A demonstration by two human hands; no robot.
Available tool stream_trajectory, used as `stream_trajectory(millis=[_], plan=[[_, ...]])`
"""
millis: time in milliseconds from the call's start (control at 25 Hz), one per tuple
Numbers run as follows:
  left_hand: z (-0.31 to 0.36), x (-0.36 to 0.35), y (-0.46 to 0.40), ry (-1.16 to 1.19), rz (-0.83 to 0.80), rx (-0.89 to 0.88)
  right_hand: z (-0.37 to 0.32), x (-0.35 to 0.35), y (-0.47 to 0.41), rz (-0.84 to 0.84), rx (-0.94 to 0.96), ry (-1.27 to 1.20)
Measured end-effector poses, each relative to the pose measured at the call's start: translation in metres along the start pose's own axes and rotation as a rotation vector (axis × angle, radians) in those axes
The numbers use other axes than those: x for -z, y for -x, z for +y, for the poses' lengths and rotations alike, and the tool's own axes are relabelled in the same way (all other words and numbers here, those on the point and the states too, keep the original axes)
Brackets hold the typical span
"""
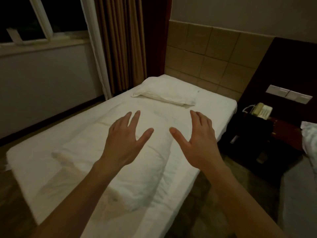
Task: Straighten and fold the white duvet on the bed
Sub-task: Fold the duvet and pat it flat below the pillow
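My left hand [125, 141] and right hand [197, 140] spread flat, fingers straight, holding nothing, above folded rumpled white duvet [120, 162] on white-sheeted bed [217, 107].

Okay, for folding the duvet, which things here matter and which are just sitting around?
Matter: white duvet, bed, left hand, right hand, both open, gripping nothing.
Sitting around: pillow, telephone, curtain, headboard.

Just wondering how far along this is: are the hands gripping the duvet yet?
No: the left hand and right hand are spread open with straight fingers above the duvet, holding nothing.
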State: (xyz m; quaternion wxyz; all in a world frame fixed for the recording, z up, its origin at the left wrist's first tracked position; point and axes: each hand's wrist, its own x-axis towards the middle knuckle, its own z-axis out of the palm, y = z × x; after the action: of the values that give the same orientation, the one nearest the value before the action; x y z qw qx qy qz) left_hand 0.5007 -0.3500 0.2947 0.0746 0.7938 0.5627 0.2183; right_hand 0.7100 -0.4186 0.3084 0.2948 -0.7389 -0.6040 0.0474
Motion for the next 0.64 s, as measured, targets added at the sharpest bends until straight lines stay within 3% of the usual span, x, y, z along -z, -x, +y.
stream_trajectory(millis=[160,360,640], plan=[[0.112,-0.057,-0.052,0.044,0.033,0.079,0.109,0.056,-0.058,-0.032,0.003,-0.009],[0.216,-0.095,-0.119,0.059,0.039,0.118,0.198,0.119,-0.13,-0.06,0.022,-0.031],[0.237,-0.156,-0.212,0.067,0.048,0.22,0.261,0.094,-0.232,-0.139,0.074,-0.082]])
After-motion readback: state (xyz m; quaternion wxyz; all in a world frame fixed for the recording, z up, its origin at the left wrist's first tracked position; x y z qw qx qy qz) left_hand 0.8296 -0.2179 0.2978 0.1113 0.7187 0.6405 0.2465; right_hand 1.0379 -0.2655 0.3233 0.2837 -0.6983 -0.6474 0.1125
